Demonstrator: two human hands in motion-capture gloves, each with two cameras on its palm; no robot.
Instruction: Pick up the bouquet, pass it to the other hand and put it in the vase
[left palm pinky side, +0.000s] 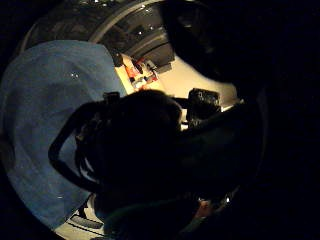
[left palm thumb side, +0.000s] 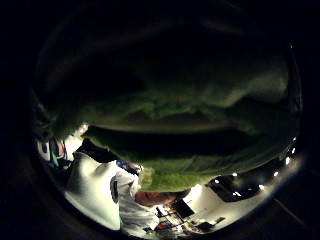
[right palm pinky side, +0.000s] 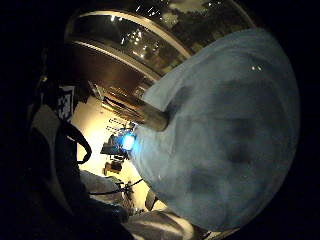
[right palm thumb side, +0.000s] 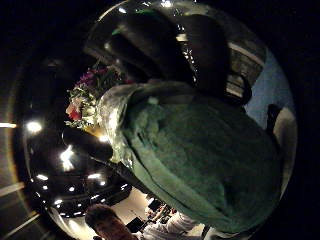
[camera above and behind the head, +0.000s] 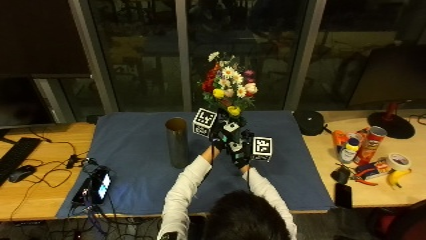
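Above the middle of the blue cloth (camera above and behind the head: 133, 150), the bouquet (camera above and behind the head: 228, 92) stands upright, with red, white, yellow and pink flowers over a dark green wrap. Both hands meet at its lower wrap. My left hand (camera above and behind the head: 218, 136) grips it from the left and my right hand (camera above and behind the head: 241, 150) holds it just below and to the right. The green wrap (left palm thumb side: 190, 165) fills the left thumb side palm view. In the right thumb side palm view, dark fingers (right palm thumb side: 150, 45) curl over the wrap (right palm thumb side: 200, 160) below the flowers (right palm thumb side: 85, 100). The vase (camera above and behind the head: 176, 142), a tall dark cylinder, stands upright on the cloth left of the hands.
A phone (camera above and behind the head: 100, 185) and cables lie at the cloth's front left corner, with a keyboard and mouse further left. Right of the cloth are a black round object (camera above and behind the head: 308, 121), a red can (camera above and behind the head: 376, 140), a bottle, a tape roll (camera above and behind the head: 399, 161) and a banana (camera above and behind the head: 397, 177).
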